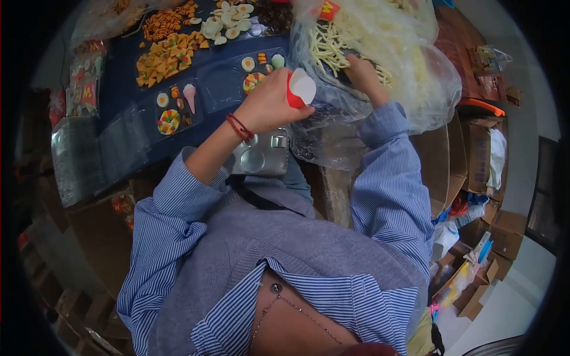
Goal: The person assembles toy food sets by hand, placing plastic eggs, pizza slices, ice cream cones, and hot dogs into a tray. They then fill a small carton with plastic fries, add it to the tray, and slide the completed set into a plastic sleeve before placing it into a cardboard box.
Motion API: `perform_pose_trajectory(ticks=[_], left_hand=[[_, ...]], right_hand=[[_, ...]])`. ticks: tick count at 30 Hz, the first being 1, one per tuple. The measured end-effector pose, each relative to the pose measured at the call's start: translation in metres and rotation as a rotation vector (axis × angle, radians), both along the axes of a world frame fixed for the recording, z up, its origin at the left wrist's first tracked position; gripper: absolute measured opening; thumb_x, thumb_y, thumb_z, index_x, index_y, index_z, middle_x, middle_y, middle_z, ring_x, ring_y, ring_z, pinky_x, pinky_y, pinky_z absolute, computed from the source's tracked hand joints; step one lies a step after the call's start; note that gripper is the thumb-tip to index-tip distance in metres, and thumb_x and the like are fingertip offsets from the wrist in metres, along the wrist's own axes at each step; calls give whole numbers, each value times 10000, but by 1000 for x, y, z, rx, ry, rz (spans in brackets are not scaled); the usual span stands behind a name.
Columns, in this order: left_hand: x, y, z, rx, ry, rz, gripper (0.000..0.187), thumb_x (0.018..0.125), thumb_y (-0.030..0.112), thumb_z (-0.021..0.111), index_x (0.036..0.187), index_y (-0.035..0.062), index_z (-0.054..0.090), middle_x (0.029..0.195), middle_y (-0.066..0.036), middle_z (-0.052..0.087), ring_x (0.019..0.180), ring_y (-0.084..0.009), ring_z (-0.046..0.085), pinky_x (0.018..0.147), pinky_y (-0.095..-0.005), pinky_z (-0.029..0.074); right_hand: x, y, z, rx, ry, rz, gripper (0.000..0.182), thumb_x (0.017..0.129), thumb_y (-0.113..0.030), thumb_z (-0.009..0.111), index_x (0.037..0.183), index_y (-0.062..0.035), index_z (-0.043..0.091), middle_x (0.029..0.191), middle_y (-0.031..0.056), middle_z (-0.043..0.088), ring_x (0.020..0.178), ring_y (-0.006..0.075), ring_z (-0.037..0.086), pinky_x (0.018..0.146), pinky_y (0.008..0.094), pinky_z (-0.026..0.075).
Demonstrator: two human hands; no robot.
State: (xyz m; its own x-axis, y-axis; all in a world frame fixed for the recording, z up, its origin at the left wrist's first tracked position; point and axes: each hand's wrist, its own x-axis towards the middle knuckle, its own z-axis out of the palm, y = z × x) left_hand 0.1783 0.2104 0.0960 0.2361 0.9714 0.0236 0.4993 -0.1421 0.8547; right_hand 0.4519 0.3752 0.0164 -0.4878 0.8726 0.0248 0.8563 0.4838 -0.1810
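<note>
Carton (303, 88), red outside and pale within, sits in the left hand (265, 102), its opening facing up and away from the palm. Fingers of that hand are closed round it, with the thumb along the lower edge; a red string bracelet (239, 128) circles the wrist. From the carton, the right hand (362, 74) is at three o'clock, reaching into a heap of pale sticks (328, 50) shaped like fries. Its fingertips are partly hidden, so whether they grip any sticks cannot be told. Clear plastic sheeting (409, 77) spreads around and under the heap.

On the blue bench (122, 107), again from the carton, a clear tray (189, 126) lies at nine o'clock, holding an egg shape, a pink cone and a round piece with coloured toppings. A second filled tray (281, 51) is at ten o'clock, partly behind the left hand. Between nine and ten o'clock, farther off, is a pile of yellow triangular pieces (163, 59); white egg shapes (228, 25) lie between ten and eleven. Empty-looking clear packaging (80, 157) overhangs the bench edge at eight o'clock. Below the left wrist, at seven o'clock, is a silvery metal object (259, 158).
</note>
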Motion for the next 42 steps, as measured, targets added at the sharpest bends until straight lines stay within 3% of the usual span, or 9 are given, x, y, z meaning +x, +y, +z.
perform_pose_trajectory(ticks=[4, 6, 9, 16, 23, 29, 31, 40, 42], left_hand=[[6, 38, -16, 341, 135, 46, 654, 685, 308, 769, 1155, -37, 474, 1098, -196, 531, 1077, -345, 534, 895, -389, 452], [16, 68, -32, 351, 243, 49, 639, 670, 271, 754, 1157, -37, 478, 1098, -194, 520, 1096, -356, 503, 912, -404, 444], [45, 93, -44, 391, 251, 53, 595, 683, 267, 747, 1135, -27, 495, 1073, -179, 526, 1048, -361, 520, 899, -410, 455], [80, 77, -31, 487, 276, 89, 594, 683, 270, 768, 1136, 7, 487, 1051, -179, 541, 1021, -359, 538, 838, -420, 479], [72, 70, -46, 402, 189, 109, 588, 659, 261, 759, 1068, -34, 455, 1040, -201, 544, 1010, -373, 545, 832, -427, 485], [76, 62, -36, 241, 35, 165, 661, 664, 307, 783, 1122, -36, 451, 1002, -198, 563, 981, -369, 577, 841, -408, 482], [75, 60, -33, 263, 10, 170, 655, 668, 310, 782, 1117, -34, 451, 993, -195, 567, 966, -370, 582, 833, -411, 485], [69, 55, -33, 477, 147, 119, 577, 685, 292, 769, 1089, -7, 485, 1017, -169, 553, 979, -348, 566, 823, -408, 479], [65, 55, -34, 437, 141, 137, 572, 687, 287, 766, 1099, 1, 491, 1026, -163, 546, 983, -345, 560, 827, -407, 476]], right_hand=[[18, -2, 25, -70, 352, 52, 194, 849, -216, 627, 932, -42, 619, 721, 150, 636, 662, 325, 610, 600, 389, 466], [12, -22, 78, -648, 667, -75, 213, 871, -236, 634, 938, -33, 630, 676, 30, 599, 578, 153, 551, 537, 293, 414], [-6, -43, 111, -771, 860, -141, 203, 881, -233, 631, 905, -32, 638, 676, -44, 554, 575, 46, 475, 506, 238, 354], [-34, -53, 87, -39, 351, 38, 218, 801, -143, 641, 970, -6, 628, 708, 89, 585, 697, 150, 588, 664, 316, 482], [-26, -51, 74, -657, 979, -76, 348, 845, -136, 604, 1172, -28, 560, 995, 148, 644, 872, 168, 614, 742, 290, 485], [-34, -60, 68, -294, 974, -88, 267, 862, -133, 614, 1115, -52, 649, 1062, 110, 639, 916, 167, 604, 817, 244, 462], [-32, -55, 68, 185, 718, 213, 181, 852, -145, 639, 1000, -63, 703, 958, 82, 654, 835, 172, 619, 785, 245, 479], [-40, -53, 91, -753, 421, 64, 244, 834, -151, 664, 1060, -62, 686, 1010, 58, 599, 772, 149, 612, 708, 293, 516], [-40, -58, 106, -649, 496, 61, 241, 831, -134, 661, 1060, -61, 679, 946, 52, 619, 753, 142, 619, 697, 282, 517]])
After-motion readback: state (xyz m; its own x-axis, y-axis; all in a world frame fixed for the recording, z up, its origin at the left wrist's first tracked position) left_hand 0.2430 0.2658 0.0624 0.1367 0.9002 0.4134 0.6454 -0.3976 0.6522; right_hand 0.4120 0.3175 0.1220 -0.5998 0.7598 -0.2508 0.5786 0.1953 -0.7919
